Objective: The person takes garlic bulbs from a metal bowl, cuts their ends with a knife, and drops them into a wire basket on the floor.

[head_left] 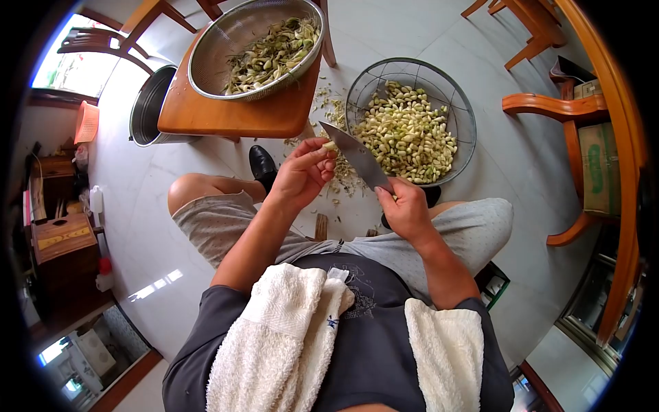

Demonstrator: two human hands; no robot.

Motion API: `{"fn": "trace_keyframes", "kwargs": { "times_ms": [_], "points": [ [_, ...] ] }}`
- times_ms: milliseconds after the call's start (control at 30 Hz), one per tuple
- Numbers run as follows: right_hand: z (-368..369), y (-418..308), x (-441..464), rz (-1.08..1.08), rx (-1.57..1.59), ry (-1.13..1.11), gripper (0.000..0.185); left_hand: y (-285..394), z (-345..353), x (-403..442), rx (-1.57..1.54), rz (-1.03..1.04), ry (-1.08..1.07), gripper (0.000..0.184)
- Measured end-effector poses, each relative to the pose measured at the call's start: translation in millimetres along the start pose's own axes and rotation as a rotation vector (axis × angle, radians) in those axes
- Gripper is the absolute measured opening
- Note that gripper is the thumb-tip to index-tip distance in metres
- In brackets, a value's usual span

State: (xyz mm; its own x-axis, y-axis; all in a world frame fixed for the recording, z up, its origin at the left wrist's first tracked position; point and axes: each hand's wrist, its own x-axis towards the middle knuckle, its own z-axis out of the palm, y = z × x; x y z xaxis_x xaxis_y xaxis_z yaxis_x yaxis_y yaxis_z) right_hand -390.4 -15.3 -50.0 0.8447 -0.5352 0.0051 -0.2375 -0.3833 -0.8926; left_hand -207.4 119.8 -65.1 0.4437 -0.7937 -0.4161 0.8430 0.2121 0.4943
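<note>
My left hand [304, 172] pinches a small pale bulb piece [330, 146] between thumb and fingers. Wrapped round the handle of a broad knife [358, 158], my right hand [405, 208] holds the blade pointing up and left, its edge side close to the piece. Beyond the knife, a round wire basket [471, 130] on the floor holds many peeled pale bulbs [405, 130]. A metal strainer bowl [206, 65] with greenish, stemmed bulbs [274, 55] rests on a wooden chair [226, 120]. Trimmings [341, 180] lie scattered on the floor below my hands.
A metal bucket [145, 110] stands left of the chair. White towels [274, 329] hang over my shoulders. Wooden furniture [573, 110] and a cardboard box [600, 168] are at the right. An orange basket [87, 122] and a wooden cabinet [65, 240] are at the left.
</note>
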Motion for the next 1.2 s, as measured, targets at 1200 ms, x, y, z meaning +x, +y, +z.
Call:
{"fn": "trace_keyframes", "kwargs": {
  "times_ms": [1200],
  "points": [
    [10.4, -0.3, -5.6, -0.27, -0.384, 0.088, 0.022, -12.1, -2.5, -6.8, 0.329, 0.207, 0.121, 0.006]
  ]
}}
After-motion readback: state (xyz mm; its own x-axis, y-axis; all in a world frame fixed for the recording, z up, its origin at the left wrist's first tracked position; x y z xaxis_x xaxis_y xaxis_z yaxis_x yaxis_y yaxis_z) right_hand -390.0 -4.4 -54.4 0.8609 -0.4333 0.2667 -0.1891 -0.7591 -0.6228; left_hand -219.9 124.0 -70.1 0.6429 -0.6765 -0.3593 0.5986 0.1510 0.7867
